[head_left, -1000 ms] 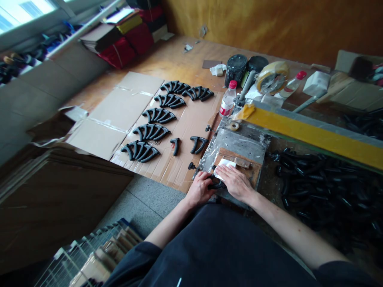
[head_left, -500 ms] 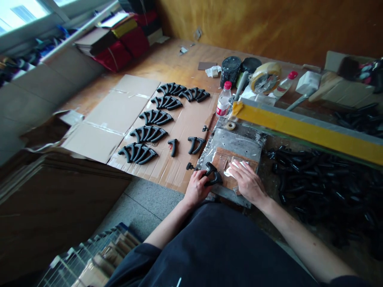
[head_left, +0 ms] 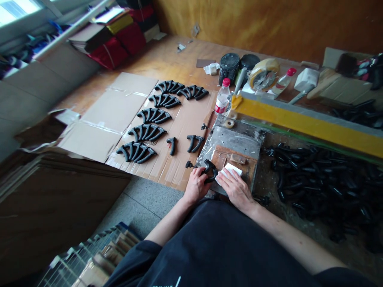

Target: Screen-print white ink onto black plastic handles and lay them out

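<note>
- Wooden worktop (head_left: 167, 50) beside a window: a flattened cardboard sheet (head_left: 187, 119) bears rows of black curved pieces (head_left: 140, 153), with one single piece (head_left: 172, 146) and a pair (head_left: 195, 144) apart from them.
- My left hand (head_left: 196, 185): fingers closed on a black branched piece (head_left: 210, 165), held at the near left edge of a brown board (head_left: 220, 160), which lies on a grey plate (head_left: 236, 138).
- My right hand (head_left: 237, 189): flat, fingers extended over a white sheet (head_left: 234, 170). Its fingertips are just beside the held piece; whether they touch it I cannot tell.
- Change: half a second ago, my right hand and the white sheet were farther right on the board; now they are back near the piece, and a small block (head_left: 238, 159) shows uncovered beyond them. My left hand's grip is unchanged.
- Meaning, as I judge it: piece and sheet are together again, so both hands seem engaged on the same spot.
- Right margin: a heap of loose black pieces (head_left: 314, 187) lies beside the plate.
</note>
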A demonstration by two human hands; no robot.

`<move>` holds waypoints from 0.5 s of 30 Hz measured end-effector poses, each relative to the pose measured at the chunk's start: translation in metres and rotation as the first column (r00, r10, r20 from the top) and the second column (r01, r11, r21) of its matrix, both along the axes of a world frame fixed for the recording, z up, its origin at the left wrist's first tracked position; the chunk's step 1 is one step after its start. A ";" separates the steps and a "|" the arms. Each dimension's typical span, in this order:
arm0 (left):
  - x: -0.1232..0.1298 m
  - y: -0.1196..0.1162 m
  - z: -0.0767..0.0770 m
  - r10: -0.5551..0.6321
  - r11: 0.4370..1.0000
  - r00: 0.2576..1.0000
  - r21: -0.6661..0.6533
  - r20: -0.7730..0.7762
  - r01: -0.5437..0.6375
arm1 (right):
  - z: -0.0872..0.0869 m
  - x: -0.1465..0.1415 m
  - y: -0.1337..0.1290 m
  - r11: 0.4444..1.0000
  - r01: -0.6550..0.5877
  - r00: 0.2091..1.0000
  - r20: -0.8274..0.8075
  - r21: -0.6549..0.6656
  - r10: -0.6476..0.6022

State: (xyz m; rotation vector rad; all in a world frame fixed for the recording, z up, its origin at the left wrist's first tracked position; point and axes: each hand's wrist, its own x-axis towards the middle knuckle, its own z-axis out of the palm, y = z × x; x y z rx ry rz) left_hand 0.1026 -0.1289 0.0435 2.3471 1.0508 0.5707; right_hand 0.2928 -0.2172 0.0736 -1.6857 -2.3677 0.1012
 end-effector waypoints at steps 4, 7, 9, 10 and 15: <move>0.001 0.000 0.001 -0.015 1.000 1.000 -0.003 0.009 0.015 | 0.003 0.001 0.006 0.999 0.015 1.000 -0.004 -0.030 -0.015; 0.000 0.000 0.002 -0.028 1.000 1.000 -0.012 0.012 0.028 | 0.000 -0.003 0.021 0.997 0.071 0.997 -0.002 -0.040 -0.071; 0.000 0.000 0.002 -0.024 1.000 1.000 -0.017 0.013 0.025 | -0.002 -0.005 0.027 0.995 0.093 0.996 0.001 -0.041 -0.093; 0.000 0.000 0.002 -0.021 1.000 1.000 -0.020 0.012 0.022 | -0.004 -0.005 0.028 0.994 0.098 0.995 0.001 -0.041 -0.098; 0.000 0.000 0.000 -0.021 1.000 1.000 -0.014 0.012 0.021 | -0.004 0.000 0.017 0.996 0.085 0.996 0.021 -0.040 -0.084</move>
